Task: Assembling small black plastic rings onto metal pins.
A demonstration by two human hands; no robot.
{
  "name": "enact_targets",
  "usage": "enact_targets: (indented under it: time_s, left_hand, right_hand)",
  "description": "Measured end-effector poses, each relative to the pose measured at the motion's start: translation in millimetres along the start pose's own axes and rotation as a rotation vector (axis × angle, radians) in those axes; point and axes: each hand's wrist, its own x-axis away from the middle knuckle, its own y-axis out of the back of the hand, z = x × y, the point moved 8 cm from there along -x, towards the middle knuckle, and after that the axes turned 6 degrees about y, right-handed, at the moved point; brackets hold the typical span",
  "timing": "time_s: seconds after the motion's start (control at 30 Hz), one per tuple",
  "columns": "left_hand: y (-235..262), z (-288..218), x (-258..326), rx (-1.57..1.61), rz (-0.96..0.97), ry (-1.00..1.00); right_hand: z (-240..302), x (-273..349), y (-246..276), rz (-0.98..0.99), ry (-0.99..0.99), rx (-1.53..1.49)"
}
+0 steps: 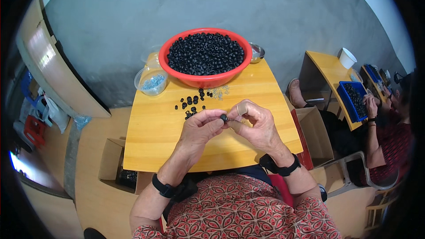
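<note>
Over the middle of the yellow wooden table (155, 144), my two hands meet at a small round black plastic part (224, 117). My left hand (201, 128) pinches this part between thumb and fingertips. Close against it, my right hand (254, 123) is closed in a pinch, with a tan wrap round one finger; what its fingertips hold is too small to make out. Just beyond my hands lie several loose black plastic parts (192, 100) and a scatter of tiny silvery pieces (219, 92).
A red basin (203, 81) heaped with black parts stands at the table's far side. Left of it is a clear tub (138, 79) of small shiny pieces; a metal bowl (257, 52) sits right. Cardboard boxes (108, 161) flank the table. At right, another person works over a blue tray (346, 102).
</note>
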Motion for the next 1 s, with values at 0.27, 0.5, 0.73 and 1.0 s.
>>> enact_targets:
  time_s: [0.27,0.5,0.73,1.0]
  left_hand:
    - [10,5,4,0.106,-0.087,0.073]
    - [19,21,14,0.107,-0.088,0.128]
    - [3,18,16,0.225,-0.001,0.112]
    - [0,17,18,0.038,0.0,0.009]
  right_hand:
    - [0,1,7,0.04,0.031,0.103]
    - [12,9,7,0.057,0.034,0.246]
    - [18,10,1,-0.028,-0.01,0.137]
    - [13,16,-4,-0.016,0.017,0.127]
